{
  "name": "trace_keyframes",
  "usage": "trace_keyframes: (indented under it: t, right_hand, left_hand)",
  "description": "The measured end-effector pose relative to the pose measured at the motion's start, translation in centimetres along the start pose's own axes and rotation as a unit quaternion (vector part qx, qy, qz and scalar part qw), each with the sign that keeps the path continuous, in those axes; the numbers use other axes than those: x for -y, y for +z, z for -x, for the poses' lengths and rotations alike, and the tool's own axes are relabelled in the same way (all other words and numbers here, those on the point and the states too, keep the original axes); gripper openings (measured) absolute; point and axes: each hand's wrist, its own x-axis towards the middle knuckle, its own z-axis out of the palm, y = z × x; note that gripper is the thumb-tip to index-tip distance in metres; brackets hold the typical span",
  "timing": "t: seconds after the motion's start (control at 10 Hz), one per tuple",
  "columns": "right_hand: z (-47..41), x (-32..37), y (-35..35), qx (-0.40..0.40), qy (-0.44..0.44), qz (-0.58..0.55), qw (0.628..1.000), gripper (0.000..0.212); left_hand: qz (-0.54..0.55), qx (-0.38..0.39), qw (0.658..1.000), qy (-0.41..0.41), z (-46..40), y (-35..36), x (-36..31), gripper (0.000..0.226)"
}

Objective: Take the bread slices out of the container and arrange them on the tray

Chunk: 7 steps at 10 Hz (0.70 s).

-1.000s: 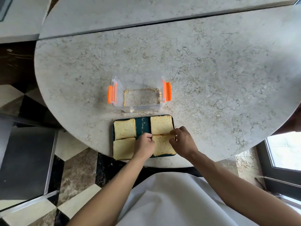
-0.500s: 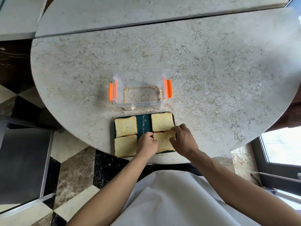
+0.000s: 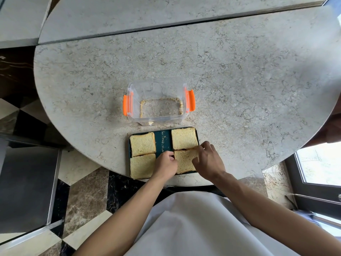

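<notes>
A dark green tray (image 3: 163,140) lies at the near edge of the round stone table. Several bread slices lie flat on it: one at far left (image 3: 142,143), one at near left (image 3: 142,165), one at far right (image 3: 184,138). A further slice (image 3: 183,160) sits at near right between my hands. My left hand (image 3: 166,164) pinches its left edge. My right hand (image 3: 207,160) holds its far right corner. Beyond the tray stands the clear container (image 3: 158,102) with orange clips, holding only crumbs.
The table edge (image 3: 114,169) curves just in front of the tray, with checkered floor below. A dark cabinet stands at left (image 3: 24,182). A window frame (image 3: 317,167) is at the right. My white garment fills the bottom.
The near right slice has been lowered from a raised, tilted position to lie almost flat on the tray. Both hands stayed on its edges and shifted slightly.
</notes>
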Motion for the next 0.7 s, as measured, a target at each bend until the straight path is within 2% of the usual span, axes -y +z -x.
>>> trace_keyframes:
  t: [0.2, 0.3, 0.4, 0.5, 0.7]
  right_hand:
    - [-0.2, 1.1, 0.2, 0.012, -0.041, 0.026, 0.999, 0.047]
    - [-0.4, 1.7, 0.3, 0.008, -0.057, 0.034, 0.998, 0.05]
    - [-1.2, 2.6, 0.8, 0.02, -0.084, 0.052, 0.995, 0.056]
    - [-1.8, 3.4, 1.0, 0.024, -0.109, 0.068, 0.991, 0.06]
    - [-2.4, 3.8, 2.4, 0.023, -0.114, 0.123, 0.986, 0.069]
  left_hand:
    - [0.016, -0.015, 1.0, 0.019, 0.9, -0.4, 0.7, 0.034]
    - [-0.029, -0.071, 0.991, 0.109, 1.4, -1.3, 1.2, 0.032]
    - [-0.132, -0.134, 0.956, 0.225, 1.4, -3.2, 2.7, 0.037]
    - [-0.212, -0.144, 0.934, 0.247, 1.1, -4.6, 3.9, 0.046]
    - [-0.309, -0.134, 0.915, 0.223, 0.1, -6.2, 6.4, 0.075]
